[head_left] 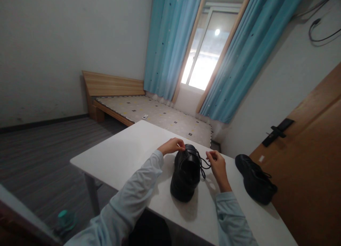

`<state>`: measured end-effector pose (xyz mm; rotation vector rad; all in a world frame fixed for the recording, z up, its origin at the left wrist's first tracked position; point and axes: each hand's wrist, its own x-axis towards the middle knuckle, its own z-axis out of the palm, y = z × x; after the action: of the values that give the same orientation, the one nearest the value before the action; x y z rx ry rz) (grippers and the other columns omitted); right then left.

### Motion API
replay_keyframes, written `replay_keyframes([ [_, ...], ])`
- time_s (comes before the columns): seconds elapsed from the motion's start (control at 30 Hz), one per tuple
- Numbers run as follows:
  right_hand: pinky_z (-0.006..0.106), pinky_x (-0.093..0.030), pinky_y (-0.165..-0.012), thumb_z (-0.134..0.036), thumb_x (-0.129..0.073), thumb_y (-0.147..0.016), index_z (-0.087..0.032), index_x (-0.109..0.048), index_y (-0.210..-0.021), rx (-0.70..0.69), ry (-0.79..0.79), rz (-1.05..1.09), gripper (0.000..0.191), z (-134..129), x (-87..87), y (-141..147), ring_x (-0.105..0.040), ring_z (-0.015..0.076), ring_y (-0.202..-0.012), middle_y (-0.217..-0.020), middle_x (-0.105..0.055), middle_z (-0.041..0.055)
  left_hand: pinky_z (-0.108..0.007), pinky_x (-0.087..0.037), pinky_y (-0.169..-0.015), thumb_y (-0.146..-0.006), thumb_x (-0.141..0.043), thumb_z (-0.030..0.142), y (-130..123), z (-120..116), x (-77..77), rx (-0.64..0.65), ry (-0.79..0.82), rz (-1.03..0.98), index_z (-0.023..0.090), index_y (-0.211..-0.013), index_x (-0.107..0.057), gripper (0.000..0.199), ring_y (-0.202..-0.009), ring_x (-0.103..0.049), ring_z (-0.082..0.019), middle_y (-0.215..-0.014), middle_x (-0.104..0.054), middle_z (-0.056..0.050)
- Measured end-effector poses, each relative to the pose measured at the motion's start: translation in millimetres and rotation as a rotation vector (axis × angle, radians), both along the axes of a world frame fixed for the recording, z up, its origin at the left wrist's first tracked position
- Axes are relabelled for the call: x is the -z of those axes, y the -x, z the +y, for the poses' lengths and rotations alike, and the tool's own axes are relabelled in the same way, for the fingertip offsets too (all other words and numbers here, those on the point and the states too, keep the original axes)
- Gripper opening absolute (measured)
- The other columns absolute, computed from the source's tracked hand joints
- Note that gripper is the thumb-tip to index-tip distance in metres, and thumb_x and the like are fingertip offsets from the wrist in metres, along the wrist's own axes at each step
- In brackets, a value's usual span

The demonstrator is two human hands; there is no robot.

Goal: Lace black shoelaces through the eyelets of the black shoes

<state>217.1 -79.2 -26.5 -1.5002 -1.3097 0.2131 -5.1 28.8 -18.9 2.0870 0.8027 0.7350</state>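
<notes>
A black lace-up shoe (183, 183) rests upright on the white table, its heel towards me and its toe pointing away. My left hand (172, 145) is at the left side of its front, thumb and forefinger pinched by the lacing; what they grip is too small to make out. Black shoelace (203, 171) hangs in loops off the shoe's right side. Just right of these loops, my right hand (217, 165) is closed in a pinch on the lace, its fingertips partly hiding it. A second black shoe (254, 180) lies at the table's right edge.
The white table (114, 157) reaches left and forward to a bed (170, 119) with a small white remote-like object (145, 116) on it. A wooden door (309, 150) stands at the right. On the floor at lower left is a greenish object (65, 217).
</notes>
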Motion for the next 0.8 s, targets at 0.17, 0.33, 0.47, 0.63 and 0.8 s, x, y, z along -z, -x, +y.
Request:
replay_keyframes([
  [0.17,0.039,-0.046,-0.076,-0.056,-0.055,-0.074,-0.017,-0.062,-0.079,-0.081,0.065,-0.068,0.040,0,-2.1,7,-0.059,0.0258,-0.085,-0.088,-0.066,0.0098,-0.025,-0.046,-0.071,-0.072,-0.062,0.024,-2,1,1.0,-0.013,0.037,0.043,0.013,-0.080,-0.064,0.014,-0.076,-0.061,-0.015,-0.077,-0.067,-0.003],
  [0.33,0.046,-0.040,-0.092,-0.055,-0.055,-0.077,-0.019,-0.061,-0.101,-0.227,0.090,-0.093,0.044,-3,-2.6,10,-0.055,0.0289,-0.108,-0.111,-0.063,0.0112,-0.026,-0.046,-0.070,-0.075,-0.059,0.026,-3,1,0.0,-0.031,0.037,0.045,0.013,-0.081,-0.061,0.014,-0.076,-0.059,-0.016,-0.079,-0.065,-0.004],
  [0.47,0.049,-0.034,-0.101,-0.054,-0.058,-0.076,-0.022,-0.053,-0.119,-0.335,0.114,-0.138,0.054,-4,-1.0,11,-0.045,0.0294,-0.122,-0.128,-0.054,0.0108,-0.026,-0.046,-0.070,-0.075,-0.058,0.027,-5,4,1.1,-0.046,0.052,-0.049,0.013,-0.078,-0.058,0.015,-0.074,-0.057,-0.014,-0.076,-0.063,-0.002],
  [0.63,0.048,-0.028,-0.107,-0.052,-0.061,-0.074,-0.023,-0.046,-0.127,-0.434,0.123,-0.163,0.062,-5,1.4,13,-0.040,0.0287,-0.128,-0.135,-0.049,0.0094,-0.028,-0.047,-0.073,-0.077,-0.059,0.033,-10,3,2.7,0.040,0.186,-0.322,0.014,-0.076,-0.050,0.021,-0.070,-0.057,-0.011,-0.073,-0.061,-0.001],
  [0.8,0.046,-0.027,-0.109,-0.049,-0.065,-0.073,-0.023,-0.044,-0.128,-0.476,0.121,-0.138,0.064,-4,6.1,15,-0.040,0.0275,-0.129,-0.135,-0.047,0.0093,-0.029,-0.048,-0.076,-0.083,-0.055,0.031,-11,-8,-4.5,0.137,0.349,-0.539,0.016,-0.079,-0.040,0.022,-0.071,-0.060,-0.010,-0.074,-0.059,0.001],
])
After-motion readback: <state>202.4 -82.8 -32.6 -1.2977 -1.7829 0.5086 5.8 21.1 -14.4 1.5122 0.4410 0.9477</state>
